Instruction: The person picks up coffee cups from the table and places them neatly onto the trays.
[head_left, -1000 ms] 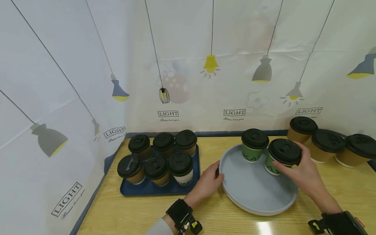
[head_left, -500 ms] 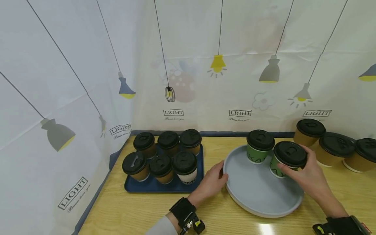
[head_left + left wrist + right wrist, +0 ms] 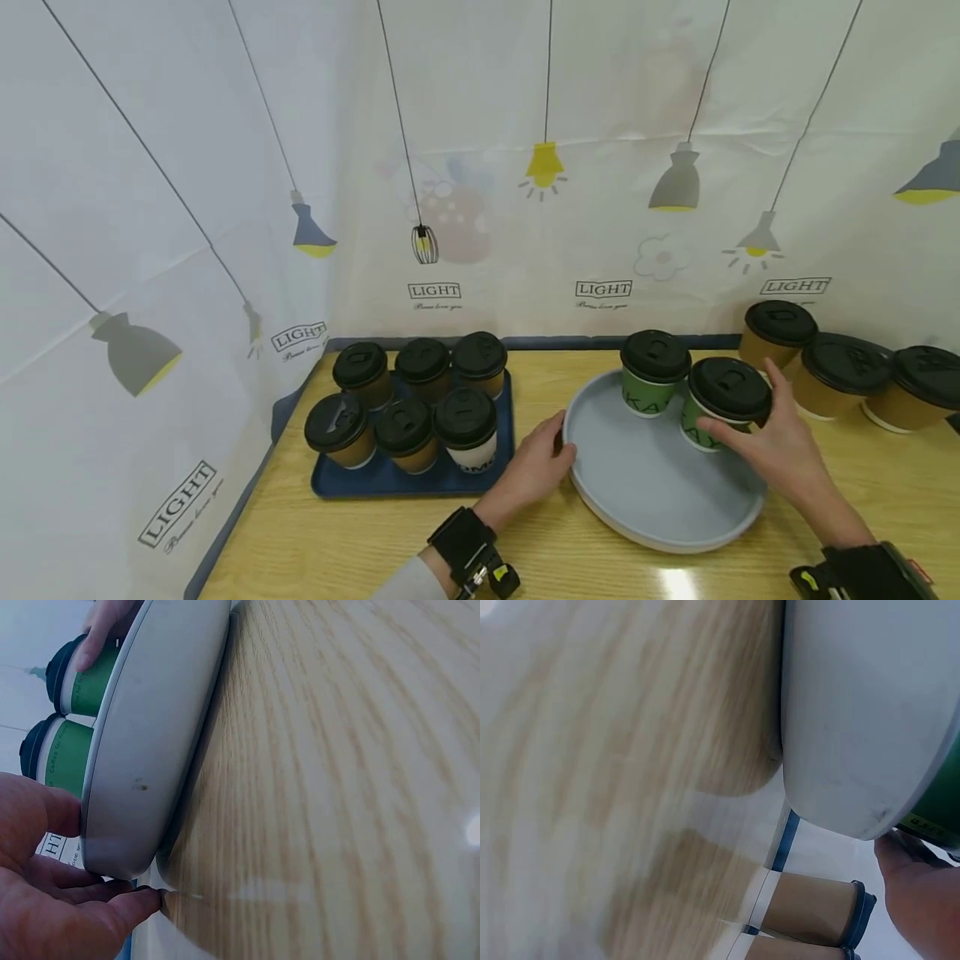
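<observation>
A round grey tray (image 3: 652, 492) with a raised rim sits on the wooden table. My left hand (image 3: 534, 462) holds its left rim, thumb at the upper edge and fingers lower on the side wall (image 3: 150, 742). Two green paper coffee cups with black lids stand upright toward the tray's back. My right hand (image 3: 787, 450) grips the nearer green cup (image 3: 699, 423), thumb across its front and the other fingers round its far right side, partly hidden. The second green cup (image 3: 645, 393) stands just behind and left of it.
Left of the round tray, a dark blue rectangular tray (image 3: 337, 485) bears several black-lidded cups, one of them white (image 3: 474, 454). Several brown cups (image 3: 821, 396) stand at the back right, close behind my right hand. A printed cloth (image 3: 510, 250) hangs behind the table.
The head view swings slightly right and back. My right index finger now sticks up a little further from the cup's lid; the tray, both green cups and my left hand keep their places.
</observation>
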### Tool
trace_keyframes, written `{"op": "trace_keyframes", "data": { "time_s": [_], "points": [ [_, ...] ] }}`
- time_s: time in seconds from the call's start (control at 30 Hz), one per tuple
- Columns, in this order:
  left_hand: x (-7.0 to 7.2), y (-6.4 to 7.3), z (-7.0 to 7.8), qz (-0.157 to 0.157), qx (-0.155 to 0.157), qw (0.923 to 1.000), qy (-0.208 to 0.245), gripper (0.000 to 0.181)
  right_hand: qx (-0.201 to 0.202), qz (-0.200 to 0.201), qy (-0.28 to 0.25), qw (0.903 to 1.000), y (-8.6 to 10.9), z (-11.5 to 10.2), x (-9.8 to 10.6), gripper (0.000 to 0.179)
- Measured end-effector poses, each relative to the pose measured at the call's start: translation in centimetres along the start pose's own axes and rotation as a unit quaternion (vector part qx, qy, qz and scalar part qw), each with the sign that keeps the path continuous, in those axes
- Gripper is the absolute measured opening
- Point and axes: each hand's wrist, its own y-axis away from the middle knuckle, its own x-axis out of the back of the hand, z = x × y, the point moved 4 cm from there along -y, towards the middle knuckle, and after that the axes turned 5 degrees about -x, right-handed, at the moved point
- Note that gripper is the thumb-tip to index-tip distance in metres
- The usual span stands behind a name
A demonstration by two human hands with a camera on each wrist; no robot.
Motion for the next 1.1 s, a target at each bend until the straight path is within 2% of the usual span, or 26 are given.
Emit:
{"op": "trace_keyframes", "data": {
  "time_s": [0.13,0.23,0.4,0.53,0.67,0.8,0.87,1.0,1.1],
  "points": [
    [0.0,0.1,0.1,-0.002,0.000,1.0000,0.004,0.055,0.014,-0.006,-0.033,0.9993,0.5,0.2,0.6,0.121],
    [-0.1,0.3,0.1,-0.007,0.005,0.9998,0.017,0.057,0.045,0.003,-0.062,0.9970,1.0,0.4,1.4,0.107],
    [-0.2,1.2,-0.2,-0.011,0.040,0.9988,0.027,0.061,0.095,0.048,-0.081,0.9910,1.9,1.1,3.1,0.078],
    [-0.1,1.9,-0.3,-0.007,0.055,0.9982,0.021,0.063,0.103,0.093,-0.082,0.9869,2.5,1.6,4.4,0.066],
    [0.1,1.7,-0.3,0.001,0.049,0.9984,0.030,0.068,0.076,0.137,-0.070,0.9852,2.9,2.1,5.3,0.061],
    [0.2,0.1,-0.2,0.007,0.046,0.9963,0.073,0.072,0.032,0.169,-0.054,0.9837,3.2,2.6,5.5,0.061],
    [0.2,-0.6,-0.5,0.008,0.057,0.9929,0.104,0.069,0.004,0.185,-0.050,0.9815,3.2,2.9,5.7,0.061],
    [0.2,-1.4,-1.0,0.003,0.073,0.9854,0.154,0.064,-0.051,0.214,-0.073,0.9727,3.1,4.0,6.5,0.062],
    [0.2,-1.5,-0.9,-0.008,0.062,0.9838,0.168,0.060,-0.086,0.244,-0.091,0.9618,2.7,5.1,7.3,0.062]
  ]
}}
